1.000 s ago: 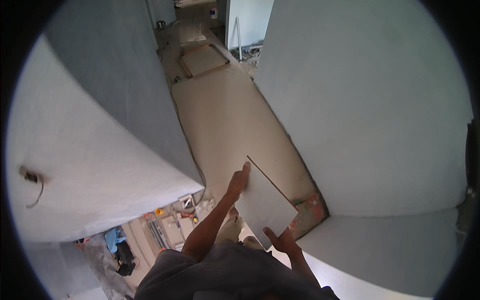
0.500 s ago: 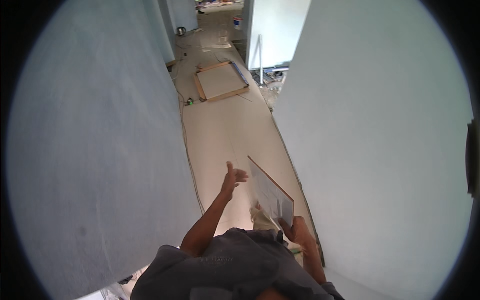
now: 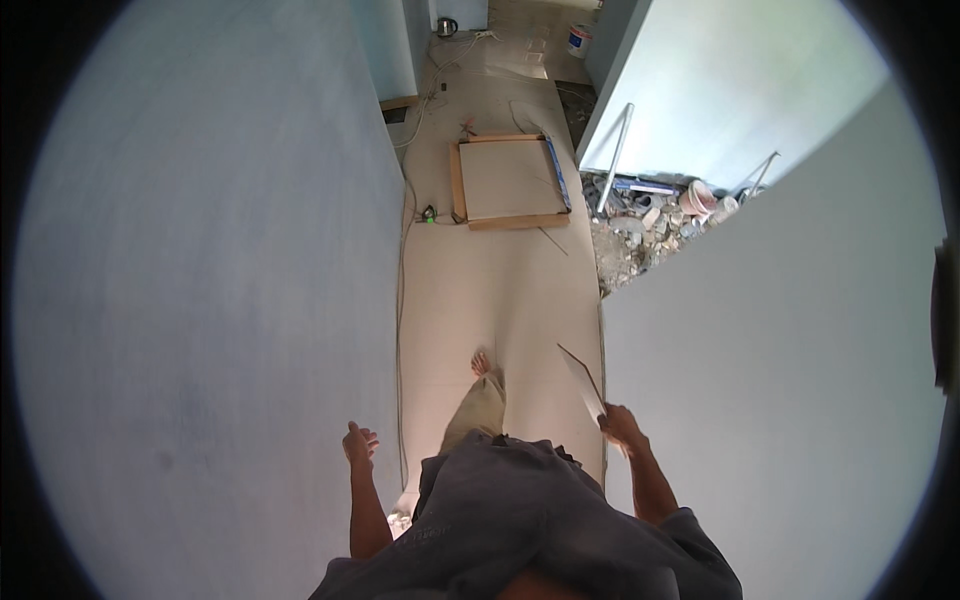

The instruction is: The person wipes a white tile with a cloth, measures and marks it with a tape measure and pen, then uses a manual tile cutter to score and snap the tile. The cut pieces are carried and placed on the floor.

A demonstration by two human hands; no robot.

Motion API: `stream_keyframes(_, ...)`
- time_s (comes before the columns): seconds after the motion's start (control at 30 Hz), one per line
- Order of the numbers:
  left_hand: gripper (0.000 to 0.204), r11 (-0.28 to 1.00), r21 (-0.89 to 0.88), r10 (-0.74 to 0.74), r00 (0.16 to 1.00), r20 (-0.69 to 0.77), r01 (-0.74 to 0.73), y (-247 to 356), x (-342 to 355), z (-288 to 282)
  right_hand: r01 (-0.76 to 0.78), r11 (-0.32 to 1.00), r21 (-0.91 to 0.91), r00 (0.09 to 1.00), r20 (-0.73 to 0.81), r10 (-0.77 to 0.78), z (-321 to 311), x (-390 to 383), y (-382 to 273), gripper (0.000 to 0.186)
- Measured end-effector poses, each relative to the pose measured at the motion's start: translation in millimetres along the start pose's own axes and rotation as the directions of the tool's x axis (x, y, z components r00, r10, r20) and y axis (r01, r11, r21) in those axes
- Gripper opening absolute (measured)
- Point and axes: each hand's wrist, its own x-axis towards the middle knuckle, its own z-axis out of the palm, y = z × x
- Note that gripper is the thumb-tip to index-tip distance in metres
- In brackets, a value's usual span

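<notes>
Right hand (image 3: 624, 428) clamped on thin panel (image 3: 583, 384); left hand (image 3: 360, 444) free, fingers loose. Advise firm grip, edges clear of right-side wall (image 3: 780, 350).

A blue-grey plastered wall (image 3: 210, 300) stands to the left of the left fingers (image 3: 369, 441), and a paler grey wall (image 3: 780, 370) to the right of the right fingers (image 3: 608, 414). Ahead of both, between these walls, lies a narrow beige tiled floor (image 3: 545, 300). Ahead and to the right of the right fingers, an opening shows rubble-strewn ground (image 3: 622, 240) below a pale blue-white wall (image 3: 735, 80) washed with bright light. Farthest ahead, the greyer floor carries a glossy sheen.
</notes>
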Motion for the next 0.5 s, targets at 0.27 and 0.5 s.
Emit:
stream_keyframes(0.27, 0.052, 0.797, 0.257, 0.54, 0.836, 0.102, -0.546, 326.0, 69.4, 161.9, -0.4, 0.877, 0.267, 0.916, 0.146, 0.373, 39.5, 122.6, 69.7, 0.044)
stream_keyframes(0.5, 0.049, 0.748, 0.212, 0.639, 0.769, 0.025, -0.629, 537.9, 169.7, 233.1, -0.669, 0.732, 0.134, 0.726, 0.333, 0.602, 11.5, 250.1, 44.8, 0.055)
